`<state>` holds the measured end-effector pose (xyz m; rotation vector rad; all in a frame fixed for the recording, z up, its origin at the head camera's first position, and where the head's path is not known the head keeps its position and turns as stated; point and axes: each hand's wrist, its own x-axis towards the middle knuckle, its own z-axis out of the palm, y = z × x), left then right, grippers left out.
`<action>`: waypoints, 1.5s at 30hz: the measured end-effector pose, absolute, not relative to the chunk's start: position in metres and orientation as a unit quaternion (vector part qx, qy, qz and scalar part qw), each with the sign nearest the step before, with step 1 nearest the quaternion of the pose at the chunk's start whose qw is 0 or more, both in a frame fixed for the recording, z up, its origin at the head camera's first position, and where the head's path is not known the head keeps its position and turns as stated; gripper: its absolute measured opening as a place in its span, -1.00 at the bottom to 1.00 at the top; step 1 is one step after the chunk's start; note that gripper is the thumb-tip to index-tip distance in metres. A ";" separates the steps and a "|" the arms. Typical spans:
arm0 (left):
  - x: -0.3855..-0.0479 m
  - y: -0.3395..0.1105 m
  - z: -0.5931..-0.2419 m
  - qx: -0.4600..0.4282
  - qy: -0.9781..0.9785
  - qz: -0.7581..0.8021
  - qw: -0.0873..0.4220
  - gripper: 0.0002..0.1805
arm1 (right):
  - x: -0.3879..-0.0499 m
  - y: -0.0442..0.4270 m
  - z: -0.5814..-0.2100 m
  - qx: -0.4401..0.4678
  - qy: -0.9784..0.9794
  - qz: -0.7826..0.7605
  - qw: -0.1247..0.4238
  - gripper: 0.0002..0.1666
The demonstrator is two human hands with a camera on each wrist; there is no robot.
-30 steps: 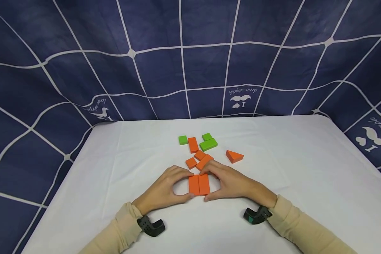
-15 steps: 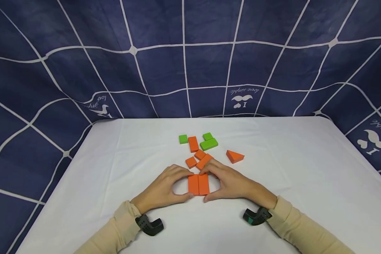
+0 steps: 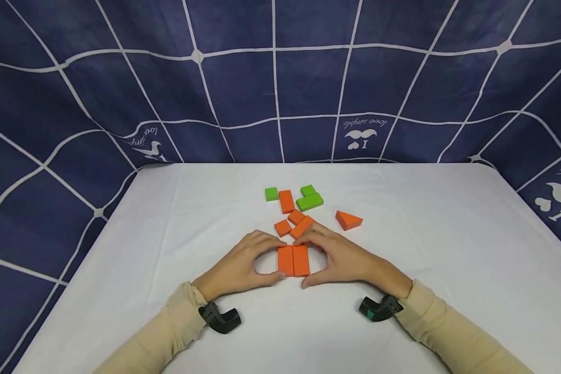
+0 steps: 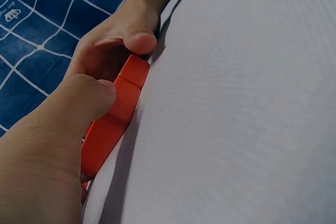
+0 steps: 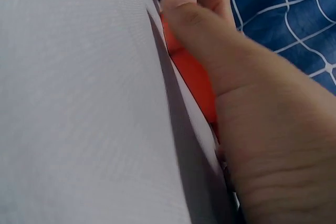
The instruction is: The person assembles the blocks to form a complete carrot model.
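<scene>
Two orange rectangular blocks lie side by side, long sides touching, on the white tabletop in the head view. My left hand (image 3: pixel 243 262) grips the left orange block (image 3: pixel 285 261), thumb at its near end and fingertips at its far end. Around the right orange block (image 3: pixel 301 261) curves my right hand (image 3: pixel 343 255), with its index fingertip at the far edge and its thumb by the near corner. The left wrist view shows the orange side faces (image 4: pixel 126 98) between both thumbs. In the right wrist view my right thumb (image 5: pixel 197 24) partly covers the orange blocks (image 5: pixel 194 82).
Just beyond the hands lie a small orange square block (image 3: pixel 282 228), another small one (image 3: pixel 296 216) and a longer one (image 3: pixel 302 226). Farther back are an orange block (image 3: pixel 286 201) and green blocks (image 3: pixel 310 201). An orange triangular block (image 3: pixel 348 220) lies right. A dark-blue curtain (image 3: pixel 243 93) hangs behind.
The head view has tilted, so the table and everything on it appear slightly higher. Both hands and the two orange blocks keep the same positions relative to one another.
</scene>
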<state>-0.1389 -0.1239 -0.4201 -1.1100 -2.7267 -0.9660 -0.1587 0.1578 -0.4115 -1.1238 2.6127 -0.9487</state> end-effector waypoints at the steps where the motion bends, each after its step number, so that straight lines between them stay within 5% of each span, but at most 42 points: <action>1: -0.140 -0.124 -0.420 -0.358 -0.880 -0.310 0.021 -0.39 | -0.160 0.158 -0.411 -0.373 0.868 -0.320 0.070 -0.18; 10: -0.140 -0.125 -0.421 -0.355 -0.883 -0.307 0.019 -0.39 | -0.165 0.160 -0.415 -0.321 0.873 -0.367 0.007 -0.59; 20: -0.141 -0.125 -0.418 -0.357 -0.884 -0.300 0.021 -0.39 | -0.169 0.162 -0.416 -0.278 0.895 -0.344 -0.060 -0.77; 45: -0.140 -0.125 -0.419 -0.353 -0.884 -0.304 0.020 -0.39 | -0.170 0.173 -0.414 -0.227 0.897 -0.370 -0.082 -0.38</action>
